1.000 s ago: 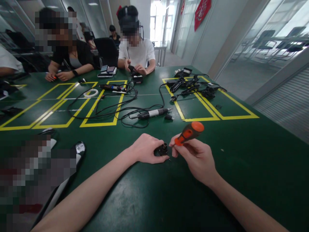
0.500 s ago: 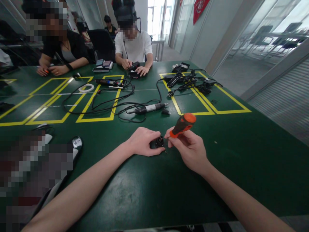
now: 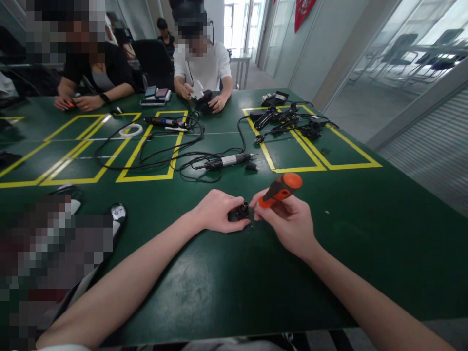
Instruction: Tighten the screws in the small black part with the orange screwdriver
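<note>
Resting on a dark green tabletop (image 3: 365, 234), the person's left hand (image 3: 215, 210) pins a small black cylindrical part (image 3: 239, 213) in place, its grip pinched around the part's left side. The part sits on the tabletop between the two hands, near the middle of the view. The right hand (image 3: 290, 222) has its grip wrapped around a screwdriver with an orange and black handle (image 3: 281, 188) — the handle tilts up and to the right, while the tip end points down toward the part, though the tip itself is too small to make out.

Farther back, a silver and black electric screwdriver (image 3: 224, 161) lies among looping black cables (image 3: 161, 156), across squares marked in yellow tape (image 3: 171, 170). A white ring of tape (image 3: 130, 130) lies to the left — and a tangle of black tools (image 3: 288, 122) sits in another yellow square to the right. Two other people sit at the far edge, their hands on the tabletop.
</note>
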Demonstrator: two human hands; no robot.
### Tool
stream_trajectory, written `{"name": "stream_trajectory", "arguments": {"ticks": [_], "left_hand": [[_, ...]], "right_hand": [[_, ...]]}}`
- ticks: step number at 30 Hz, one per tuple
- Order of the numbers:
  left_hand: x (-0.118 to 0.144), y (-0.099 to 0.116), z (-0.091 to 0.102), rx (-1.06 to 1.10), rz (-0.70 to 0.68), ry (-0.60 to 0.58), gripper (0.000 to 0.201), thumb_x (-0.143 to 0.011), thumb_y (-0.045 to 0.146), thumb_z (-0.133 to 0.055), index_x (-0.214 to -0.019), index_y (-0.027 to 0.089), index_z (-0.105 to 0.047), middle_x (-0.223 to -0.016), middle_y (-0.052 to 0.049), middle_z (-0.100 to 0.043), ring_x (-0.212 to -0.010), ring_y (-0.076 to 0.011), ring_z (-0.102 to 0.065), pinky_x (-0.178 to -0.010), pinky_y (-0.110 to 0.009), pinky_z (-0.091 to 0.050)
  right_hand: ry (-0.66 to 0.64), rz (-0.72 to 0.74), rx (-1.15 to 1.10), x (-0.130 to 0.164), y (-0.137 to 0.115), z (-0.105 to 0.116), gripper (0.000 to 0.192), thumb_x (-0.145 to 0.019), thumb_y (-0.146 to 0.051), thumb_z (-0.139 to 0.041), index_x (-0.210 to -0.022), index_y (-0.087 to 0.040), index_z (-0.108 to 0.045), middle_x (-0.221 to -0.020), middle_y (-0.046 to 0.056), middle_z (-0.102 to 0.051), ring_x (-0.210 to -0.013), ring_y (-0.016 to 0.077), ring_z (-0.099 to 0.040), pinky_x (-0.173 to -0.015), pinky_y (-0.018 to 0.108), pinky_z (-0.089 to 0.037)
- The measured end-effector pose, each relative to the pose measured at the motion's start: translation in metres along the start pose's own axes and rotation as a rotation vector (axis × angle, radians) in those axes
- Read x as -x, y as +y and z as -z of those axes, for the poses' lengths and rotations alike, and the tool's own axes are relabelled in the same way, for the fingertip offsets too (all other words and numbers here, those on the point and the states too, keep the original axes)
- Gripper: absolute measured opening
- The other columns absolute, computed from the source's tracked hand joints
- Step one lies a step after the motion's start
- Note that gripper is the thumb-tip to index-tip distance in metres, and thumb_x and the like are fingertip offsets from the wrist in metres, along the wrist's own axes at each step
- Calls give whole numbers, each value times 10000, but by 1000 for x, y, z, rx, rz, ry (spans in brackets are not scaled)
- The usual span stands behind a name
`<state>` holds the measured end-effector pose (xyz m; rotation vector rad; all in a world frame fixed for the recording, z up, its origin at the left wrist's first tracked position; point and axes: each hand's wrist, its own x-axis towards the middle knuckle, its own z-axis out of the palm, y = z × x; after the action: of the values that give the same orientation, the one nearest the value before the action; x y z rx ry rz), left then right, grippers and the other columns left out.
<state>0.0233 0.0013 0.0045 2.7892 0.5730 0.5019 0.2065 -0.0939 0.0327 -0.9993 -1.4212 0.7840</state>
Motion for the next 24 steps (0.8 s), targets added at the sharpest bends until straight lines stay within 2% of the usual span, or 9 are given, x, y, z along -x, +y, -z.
{"name": "stream_trajectory", "arguments": {"ticks": [6,10,14,17,21,24], "left_hand": [[0,2,3,59,9,-31,270,-897,455,-589,-824,202,-648,-640,17,-643,-564,-134,-599,-558,-255,-355],[0,1,1,32,11,-30,302,-897,481,-587,-804,198,-632,-619,8,-635,-570,-145,-607,-547,-256,-330],[-1,0,0,16,5,-20,320,-899,494,-585,-790,195,-619,-601,4,-624,-565,-149,-604,-541,-255,-320],[0,1,1,39,11,-20,304,-894,481,-590,-792,195,-614,-607,10,-624,-549,-139,-589,-542,-248,-326],[0,2,2,72,20,-33,272,-897,452,-591,-797,200,-595,-627,17,-632,-550,-125,-587,-564,-239,-348],[-1,2,2,59,20,-44,283,-898,464,-590,-787,204,-585,-617,19,-620,-555,-129,-587,-568,-246,-343]], "right_hand": [[-65,5,-30,-2,-2,1,255,-988,-402,-658,-832,-204,-689,-756,18,-677,-618,139,-647,-612,288,-574],[-31,13,-85,1,2,1,190,-928,-397,-747,-931,-211,-708,-828,29,-722,-661,145,-668,-649,293,-591],[-31,0,-25,2,2,1,199,-886,-382,-794,-851,-201,-717,-813,38,-724,-675,154,-663,-669,302,-591],[-41,1,8,0,-1,1,246,-927,-424,-742,-822,-204,-708,-792,36,-727,-652,152,-660,-656,306,-592],[-60,-23,-17,-2,-2,-1,333,-990,-506,-633,-871,-203,-703,-759,35,-728,-601,146,-659,-600,295,-591],[-42,-21,-54,-1,0,-2,327,-969,-525,-660,-908,-204,-670,-769,31,-734,-593,141,-660,-590,288,-592]]}}
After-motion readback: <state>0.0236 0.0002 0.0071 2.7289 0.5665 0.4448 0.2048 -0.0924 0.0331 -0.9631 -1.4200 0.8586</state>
